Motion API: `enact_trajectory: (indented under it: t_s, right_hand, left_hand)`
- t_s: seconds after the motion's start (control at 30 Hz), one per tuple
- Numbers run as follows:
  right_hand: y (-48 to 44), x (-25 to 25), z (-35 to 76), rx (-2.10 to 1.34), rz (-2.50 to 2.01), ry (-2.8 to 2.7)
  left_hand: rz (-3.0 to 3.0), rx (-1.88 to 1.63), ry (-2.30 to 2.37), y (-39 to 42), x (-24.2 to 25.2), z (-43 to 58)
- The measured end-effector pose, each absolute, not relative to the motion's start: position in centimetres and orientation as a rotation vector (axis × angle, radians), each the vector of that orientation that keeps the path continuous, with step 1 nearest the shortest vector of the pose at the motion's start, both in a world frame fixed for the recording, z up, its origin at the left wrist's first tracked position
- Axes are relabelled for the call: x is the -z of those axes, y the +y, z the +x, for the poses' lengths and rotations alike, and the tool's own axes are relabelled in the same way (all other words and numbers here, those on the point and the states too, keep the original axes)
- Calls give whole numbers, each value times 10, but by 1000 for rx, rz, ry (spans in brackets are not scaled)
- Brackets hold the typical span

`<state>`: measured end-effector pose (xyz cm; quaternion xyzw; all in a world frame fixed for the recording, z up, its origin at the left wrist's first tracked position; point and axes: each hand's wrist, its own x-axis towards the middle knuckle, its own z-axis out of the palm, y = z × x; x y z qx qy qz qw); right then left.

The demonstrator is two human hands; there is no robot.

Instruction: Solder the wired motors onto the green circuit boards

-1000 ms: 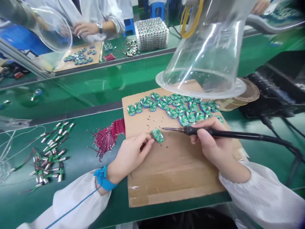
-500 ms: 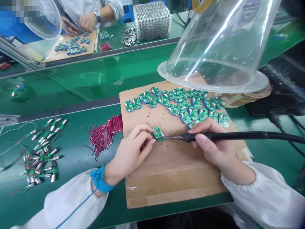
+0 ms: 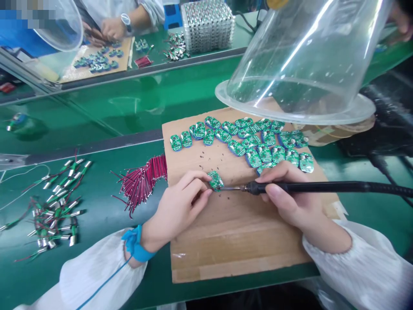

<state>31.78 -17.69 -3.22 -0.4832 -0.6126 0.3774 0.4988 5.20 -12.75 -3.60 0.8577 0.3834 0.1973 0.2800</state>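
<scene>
While the left hand (image 3: 181, 203) pinches a circuit board (image 3: 215, 180) by its edge, probably to steady it on the cardboard (image 3: 232, 232) between both hands, the right hand (image 3: 295, 210) grips the soldering iron (image 3: 338, 187) like a pen, perhaps for precision, its tip at this board.

On my screen, the tabletop (image 3: 100, 185) carries cardboard (image 3: 232, 237) by its near edge, red wires (image 3: 142, 183) toward its far edge, metal parts (image 3: 58, 213) leftward.

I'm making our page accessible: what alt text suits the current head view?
A right hand holds a soldering iron at a green circuit board held by the left hand over cardboard. More boards lie beyond, red wires to the left.
</scene>
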Motion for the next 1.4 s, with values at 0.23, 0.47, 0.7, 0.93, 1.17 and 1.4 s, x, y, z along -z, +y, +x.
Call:
enact_trajectory:
  t_s: [0.23,0.47,0.7,0.93,1.17,1.4]
  right_hand:
    - [-177,32,320,-901,-1187,-1546]
    - [-177,30,319,-869,-1230,-1603]
    - [-177,32,319,-869,-1244,-1605]
    - [-177,33,318,-933,-1202,-1499]
    - [-176,33,318,-913,-1230,-1551]
    - [-177,31,317,-905,-1230,-1566]
  left_hand:
    - [2282,-530,1046,-127,36,52]
    - [2260,-530,1055,-128,36,52]
    - [2250,-534,1055,-127,36,52]
    - [2250,-534,1060,-128,36,52]
    - [2223,-527,1071,-128,36,53]
    - [2209,-542,1087,-128,35,54]
